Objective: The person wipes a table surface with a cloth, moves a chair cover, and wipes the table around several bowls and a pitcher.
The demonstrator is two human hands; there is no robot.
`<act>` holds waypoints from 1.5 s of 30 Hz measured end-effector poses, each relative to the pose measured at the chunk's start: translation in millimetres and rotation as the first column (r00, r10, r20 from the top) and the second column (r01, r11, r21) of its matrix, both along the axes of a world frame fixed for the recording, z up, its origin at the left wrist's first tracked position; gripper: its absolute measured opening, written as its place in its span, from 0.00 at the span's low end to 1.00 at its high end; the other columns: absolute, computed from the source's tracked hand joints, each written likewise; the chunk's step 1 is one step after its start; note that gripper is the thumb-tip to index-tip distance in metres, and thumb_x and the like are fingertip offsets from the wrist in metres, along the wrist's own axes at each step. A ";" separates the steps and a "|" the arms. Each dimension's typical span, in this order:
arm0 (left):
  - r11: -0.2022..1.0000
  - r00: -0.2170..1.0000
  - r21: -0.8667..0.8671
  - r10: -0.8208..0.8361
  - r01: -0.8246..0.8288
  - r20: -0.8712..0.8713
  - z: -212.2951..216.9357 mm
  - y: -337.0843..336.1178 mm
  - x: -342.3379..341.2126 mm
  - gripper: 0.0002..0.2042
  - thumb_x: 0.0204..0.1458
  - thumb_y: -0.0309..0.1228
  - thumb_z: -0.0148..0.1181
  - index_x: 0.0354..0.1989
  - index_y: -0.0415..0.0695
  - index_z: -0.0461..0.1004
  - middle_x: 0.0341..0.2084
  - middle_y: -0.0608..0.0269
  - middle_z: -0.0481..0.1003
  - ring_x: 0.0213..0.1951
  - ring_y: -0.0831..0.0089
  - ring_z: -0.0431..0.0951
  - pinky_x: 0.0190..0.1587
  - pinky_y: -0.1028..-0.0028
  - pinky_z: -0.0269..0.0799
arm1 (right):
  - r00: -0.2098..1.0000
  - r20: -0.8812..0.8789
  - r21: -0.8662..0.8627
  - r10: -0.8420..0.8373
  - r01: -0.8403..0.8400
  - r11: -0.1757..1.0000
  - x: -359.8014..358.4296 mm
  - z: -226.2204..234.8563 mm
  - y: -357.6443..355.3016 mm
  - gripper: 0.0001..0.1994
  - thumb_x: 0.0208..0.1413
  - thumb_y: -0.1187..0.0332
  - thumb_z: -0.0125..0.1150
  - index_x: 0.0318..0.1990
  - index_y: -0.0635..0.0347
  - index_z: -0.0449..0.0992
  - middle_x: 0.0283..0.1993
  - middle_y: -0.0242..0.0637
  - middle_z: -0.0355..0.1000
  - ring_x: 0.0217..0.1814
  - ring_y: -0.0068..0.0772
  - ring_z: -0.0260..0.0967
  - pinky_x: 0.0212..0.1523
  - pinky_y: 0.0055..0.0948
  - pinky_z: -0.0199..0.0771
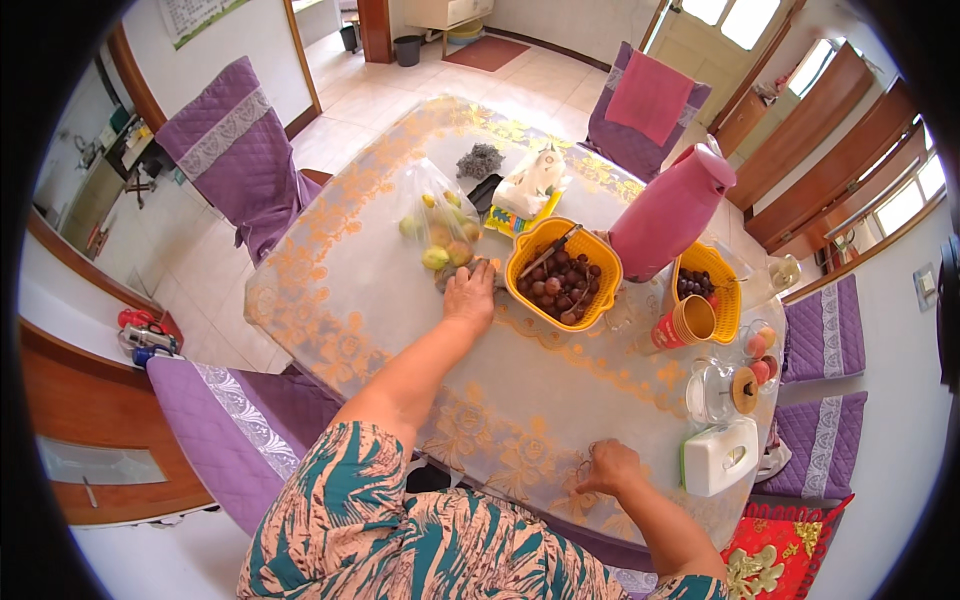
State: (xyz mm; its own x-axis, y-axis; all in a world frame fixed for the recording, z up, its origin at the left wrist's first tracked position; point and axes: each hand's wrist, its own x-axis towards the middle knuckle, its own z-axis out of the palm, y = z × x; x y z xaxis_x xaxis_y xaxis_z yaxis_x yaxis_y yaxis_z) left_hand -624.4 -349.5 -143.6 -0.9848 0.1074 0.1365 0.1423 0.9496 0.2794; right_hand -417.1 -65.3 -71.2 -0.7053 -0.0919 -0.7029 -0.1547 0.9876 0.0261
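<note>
Left grip (470,293) over cloth (450,281), closure unclear; bag (438,222) just beyond. Right grip (611,468) half-curled, hold unclear. Apparent step: cloth-handling; next calls for bag clearance.

We look from close above the near edge of the table (540,385), down and across it, to the floor (560,85) beyond it.

Cannot identify dark grey, soft-looking lump (448,281), mostly covered by bare left hand (469,295). Cannot see palm of bare right hand (611,467), turned downward. Cannot make out fine print on white-and-green paper wall poster (195,18), cut off by top edge. Lost partly at dark lens rim: red, gold-patterned cloth (780,550).
</note>
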 end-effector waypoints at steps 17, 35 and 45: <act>0.934 0.932 -0.022 -0.356 0.355 -0.074 21.3 -38.0 184.4 0.31 0.43 0.29 0.57 0.62 0.41 0.65 0.64 0.61 0.64 0.48 0.61 0.66 0.53 0.65 0.62 | 0.999 -0.043 -0.053 -0.002 0.000 0.999 3.3 -13.9 8.9 0.38 0.22 0.41 0.79 0.41 0.58 0.78 0.44 0.47 0.74 0.49 0.47 0.73 0.48 0.40 0.75; 0.999 0.985 -0.044 -0.022 0.015 -0.170 -12.4 2.8 16.4 0.26 0.51 0.29 0.54 0.61 0.43 0.65 0.63 0.65 0.64 0.49 0.63 0.66 0.52 0.66 0.63 | 1.000 -0.003 -0.026 -0.025 0.025 0.999 -0.1 -2.0 0.7 0.35 0.26 0.46 0.79 0.43 0.58 0.77 0.45 0.45 0.74 0.49 0.45 0.73 0.47 0.39 0.76; 0.998 0.999 -0.064 0.007 -0.011 -0.051 -1.6 8.6 -5.1 0.26 0.51 0.27 0.53 0.62 0.43 0.64 0.63 0.64 0.64 0.51 0.63 0.66 0.54 0.67 0.63 | 1.000 -0.004 -0.032 -0.022 0.022 0.999 -1.4 -7.0 2.2 0.34 0.27 0.47 0.79 0.42 0.58 0.79 0.46 0.45 0.74 0.50 0.45 0.73 0.48 0.39 0.76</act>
